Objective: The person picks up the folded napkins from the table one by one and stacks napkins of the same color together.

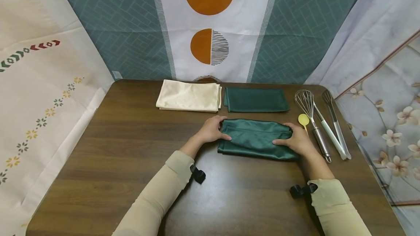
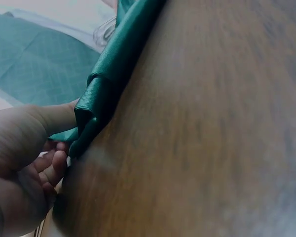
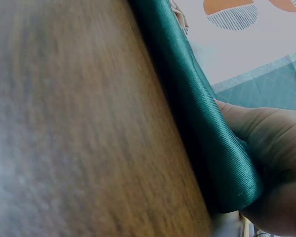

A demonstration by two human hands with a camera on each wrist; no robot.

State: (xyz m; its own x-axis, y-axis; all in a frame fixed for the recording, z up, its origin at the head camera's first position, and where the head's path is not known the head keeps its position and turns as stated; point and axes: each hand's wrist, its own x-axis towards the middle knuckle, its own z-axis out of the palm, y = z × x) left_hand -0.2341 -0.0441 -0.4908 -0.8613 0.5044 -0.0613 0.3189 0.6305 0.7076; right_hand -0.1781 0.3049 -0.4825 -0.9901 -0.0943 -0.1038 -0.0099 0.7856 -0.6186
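A folded, glossy dark green cloth [image 1: 256,139] lies near the middle of the table, its layers stacked in a long rectangle. My left hand [image 1: 211,129] grips its left end, thumb on top and fingers underneath at the edge. At the other end my right hand [image 1: 296,139] holds it the same way, thumb over the upper layer. In the left wrist view the rolled fold of the green cloth [image 2: 101,96] shows beside the left hand [image 2: 24,163]. The right wrist view shows the cloth's rounded front fold [image 3: 212,133] against the right hand [image 3: 276,163].
Behind lie a folded cream cloth [image 1: 189,95] and a second folded green cloth [image 1: 257,100]. To the right are a whisk [image 1: 310,108], a yellow round-headed utensil [image 1: 303,120], a white-handled utensil [image 1: 331,134] and another long utensil [image 1: 338,126]. The brown table [image 1: 131,148] meets hung fabric at the back.
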